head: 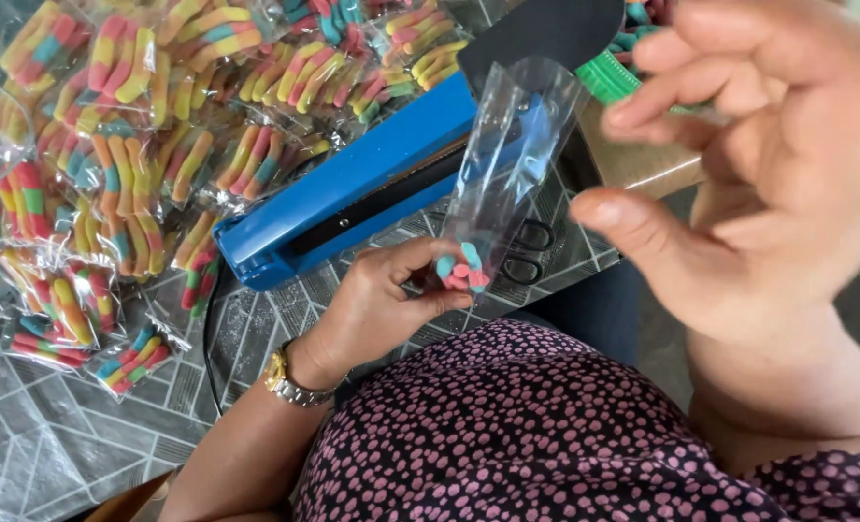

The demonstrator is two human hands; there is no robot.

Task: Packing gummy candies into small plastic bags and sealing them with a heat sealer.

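Right hand point(778, 184) spread empty, left hand point(391, 300) pinching clear bag point(507, 164), blue sealer point(353, 184) edge just behind

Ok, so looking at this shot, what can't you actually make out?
All from the head view:
- Scissors: the blades are hidden behind the clear bag; only the black handles show.
- Blue heat sealer: its far end is covered by the bag and a black handle.
- Right hand: close to the camera, blurred, cut off by the right edge.
- Candies in the bag, held by the left hand: too small to count.
- Green basket: mostly hidden behind the right hand's fingers.
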